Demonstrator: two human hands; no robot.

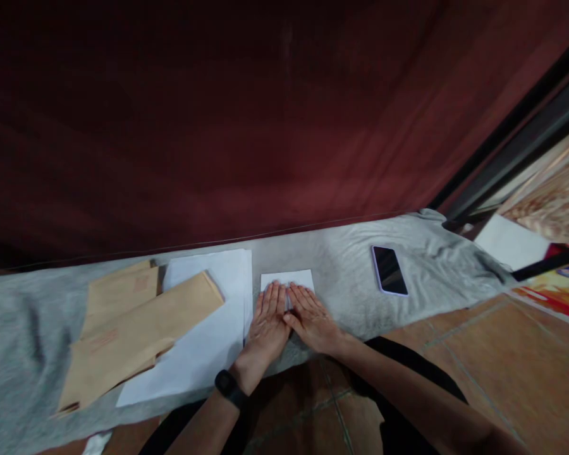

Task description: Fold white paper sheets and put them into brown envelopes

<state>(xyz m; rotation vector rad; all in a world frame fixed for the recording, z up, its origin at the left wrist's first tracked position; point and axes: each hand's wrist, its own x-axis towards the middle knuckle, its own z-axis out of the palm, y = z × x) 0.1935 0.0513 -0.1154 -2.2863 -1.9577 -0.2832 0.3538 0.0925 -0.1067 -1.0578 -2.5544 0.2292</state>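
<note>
Pressing down side by side, our left hand and right hand lie palm-down, fingers extended and nearly together, pinching nothing; the right thumb reaches across to the left hand. Beneath them, on the grey cloth, is the small white paper, its far edge showing at twelve o'clock past our fingertips. We judge it to be folded and its flattening to be under way, but our hands cover most of it, so we cannot tell how many folds are made or whether its edges meet. At nine o'clock, just beside our left hand, the large white sheets lie flat; we make out no crease on them and judge them unworked. Farther out at nine o'clock, the brown kraft-paper packets lie partly over those sheets; we cannot tell whether they are finished. At two o'clock, the smartphone lies apart from our hands, untouched.
</note>
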